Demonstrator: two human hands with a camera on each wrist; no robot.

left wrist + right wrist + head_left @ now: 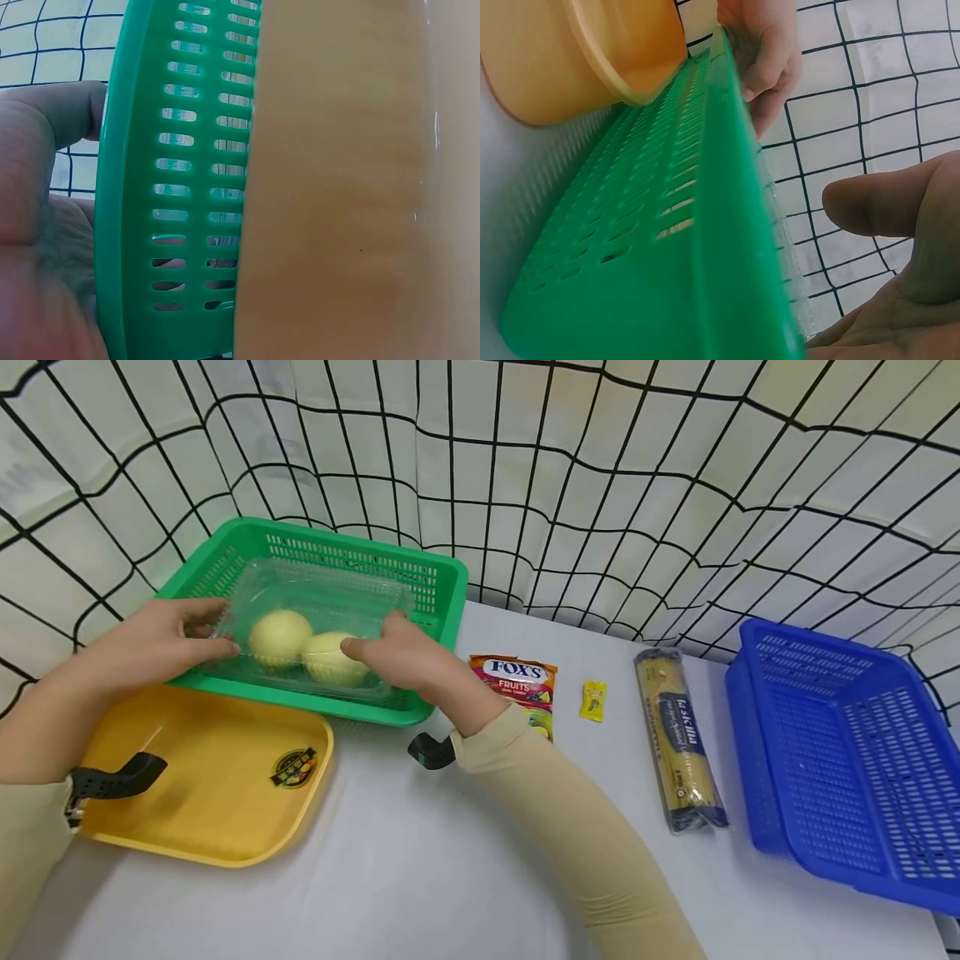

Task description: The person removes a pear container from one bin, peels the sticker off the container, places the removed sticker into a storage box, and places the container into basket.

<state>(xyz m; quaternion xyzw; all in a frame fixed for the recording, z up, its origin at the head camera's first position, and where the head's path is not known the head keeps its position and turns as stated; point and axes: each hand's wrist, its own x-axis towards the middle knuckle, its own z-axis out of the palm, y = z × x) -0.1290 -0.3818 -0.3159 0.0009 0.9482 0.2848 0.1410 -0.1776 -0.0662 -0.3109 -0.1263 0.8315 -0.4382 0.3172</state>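
Here the white counter (420, 860) carries, at the far left, a green slotted basket (442, 581), with a yellow tray (187, 810) touching its near side and a blue slotted basket (840, 752) at the far right. Inside the green basket sits a clear plastic clamshell box (322, 602) with two pale yellow round fruits (279, 637). The left hand (153, 639) holds the box's left end, fingers curled onto its edge; the right hand (408, 656) holds its right end, thumb on the lid. Between the baskets lie a spaghetti packet (678, 739), a Fox's fruit candy bag (517, 681) and a small yellow sachet (592, 701).
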